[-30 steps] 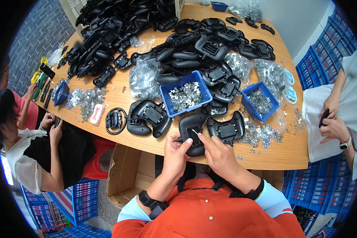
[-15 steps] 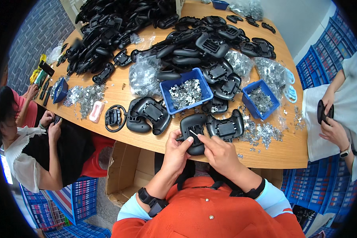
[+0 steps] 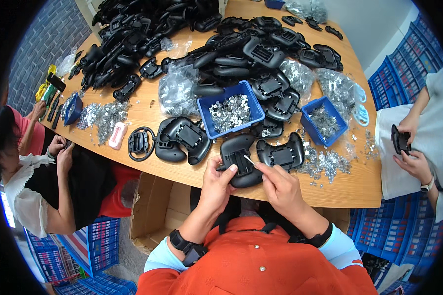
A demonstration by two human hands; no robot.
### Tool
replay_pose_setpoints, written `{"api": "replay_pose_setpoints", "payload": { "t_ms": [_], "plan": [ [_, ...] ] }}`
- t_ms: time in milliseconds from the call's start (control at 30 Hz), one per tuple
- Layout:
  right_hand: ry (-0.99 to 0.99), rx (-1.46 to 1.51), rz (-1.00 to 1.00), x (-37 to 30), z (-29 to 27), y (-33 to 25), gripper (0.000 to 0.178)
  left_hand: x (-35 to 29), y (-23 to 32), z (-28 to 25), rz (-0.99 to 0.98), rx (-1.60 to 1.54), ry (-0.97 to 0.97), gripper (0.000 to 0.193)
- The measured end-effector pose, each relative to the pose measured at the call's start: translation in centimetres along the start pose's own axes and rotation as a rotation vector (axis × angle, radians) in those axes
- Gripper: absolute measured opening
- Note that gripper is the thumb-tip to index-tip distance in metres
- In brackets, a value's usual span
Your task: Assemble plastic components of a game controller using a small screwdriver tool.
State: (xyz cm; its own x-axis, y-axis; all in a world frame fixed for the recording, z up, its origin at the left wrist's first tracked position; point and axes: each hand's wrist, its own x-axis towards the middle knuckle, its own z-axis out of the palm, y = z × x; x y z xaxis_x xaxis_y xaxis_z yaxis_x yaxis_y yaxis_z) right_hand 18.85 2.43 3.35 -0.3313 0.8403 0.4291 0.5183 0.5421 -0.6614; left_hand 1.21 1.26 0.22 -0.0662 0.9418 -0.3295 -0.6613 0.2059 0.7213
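My left hand grips a black game-controller shell at its left side, thumb on top. The shell's recessed middle faces up, over the table's near edge. Between the thumb and fingers of my right hand is a thin pale stick-like tool, its tip angled over the recess. Its exact kind cannot be made out. Just right of the held shell lies another black controller shell. A larger black controller shell and a small black steering-wheel-shaped part rest to the left.
Beyond my hands stands a blue bin of small metal pieces; a second blue bin is to the right, beside loose metal pieces. Black shells are heaped behind. Co-workers sit left and right, and a cardboard box stands below.
The held shell has turned slightly and shifted a little up and left. My right hand has drawn a little to the right, and the stick's tip has moved right with it.
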Motion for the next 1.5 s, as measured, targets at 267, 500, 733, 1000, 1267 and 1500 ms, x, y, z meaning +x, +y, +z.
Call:
{"api": "replay_pose_setpoints", "payload": {
  "t_ms": [267,500,733,1000,1267,1500],
  "plan": [
    [-0.116,0.013,0.012,0.0,-2.2,-1.0,0.028,0.4,0.2,-0.1,0.186,0.108,-0.11,0.04],
    [-0.158,-0.172,-0.036,0.8,-2.9,-1.2,0.025,0.5,0.8,-0.3,0.317,0.361,-0.192,0.038],
    [-0.313,-0.359,-0.158,4.6,-3.6,-0.7,0.014,1.3,1.6,0.1,0.395,0.581,-0.277,0.035],
    [-0.405,-0.498,-0.247,7.8,-5.7,0.0,0.011,4.7,1.3,1.0,0.627,0.846,-0.388,0.036],
    [-0.443,-0.577,-0.246,8.2,-7.5,0.4,0.01,5.0,0.3,3.5,0.928,1.063,-0.447,0.042],
    [-0.442,-0.584,-0.226,7.4,-8.5,0.5,0.01,4.8,-1.3,4.5,1.04,1.09,-0.456,0.043]
  ]
}}
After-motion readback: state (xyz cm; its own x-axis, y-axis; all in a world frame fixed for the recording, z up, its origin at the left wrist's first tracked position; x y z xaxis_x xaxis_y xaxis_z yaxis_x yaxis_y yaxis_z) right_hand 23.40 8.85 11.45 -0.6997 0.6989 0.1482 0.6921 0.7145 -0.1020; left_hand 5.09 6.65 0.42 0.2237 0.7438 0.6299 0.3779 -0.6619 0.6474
